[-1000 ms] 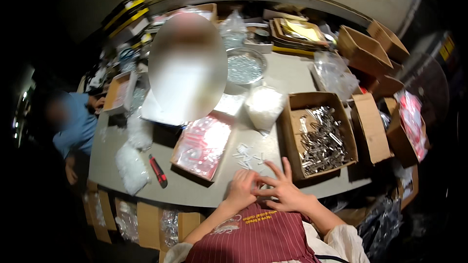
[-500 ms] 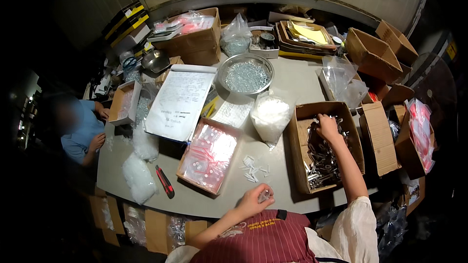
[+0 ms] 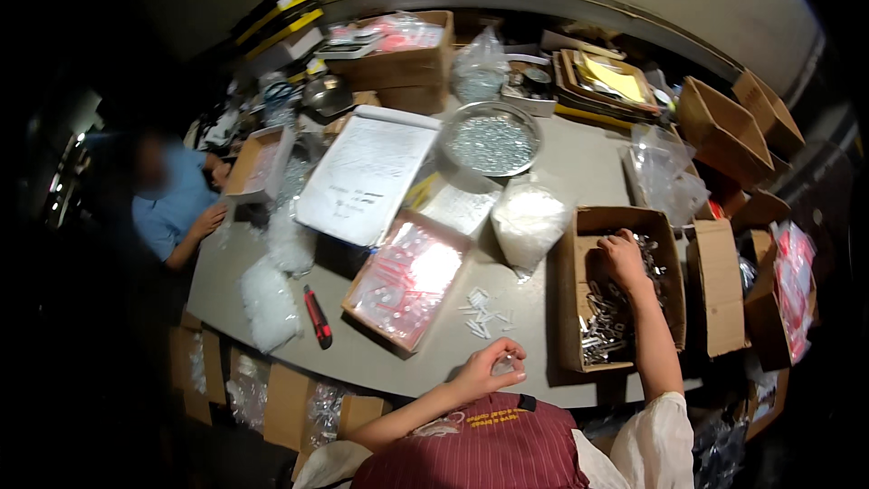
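Note:
My left hand (image 3: 484,373) is near the table's front edge, fingers curled round a small clear plastic bag (image 3: 508,364). To the right, my right hand (image 3: 625,263) reaches into a cardboard box (image 3: 568,308) of loose shiny metal parts (image 3: 605,330). Its fingers bend down among the parts, and what they hold, if anything, is hidden. Several short white plastic pieces (image 3: 482,312) lie on the table just beyond my left hand. Left of them is a shallow box (image 3: 398,341) holding small clear bags with red edges (image 3: 409,276).
A white bag (image 3: 529,225) stands behind the white pieces, near a metal bowl (image 3: 491,143) of small metal parts. A red-and-black utility knife (image 3: 318,317) lies left, beside full clear bags (image 3: 269,303). A clipboard (image 3: 367,177) lies behind. Another person (image 3: 176,199) is at the far left.
The whole view has shifted, so the table sits farther right in it. My right hand stays inside the box, its fingers slightly moved among the parts. My left hand keeps the bag.

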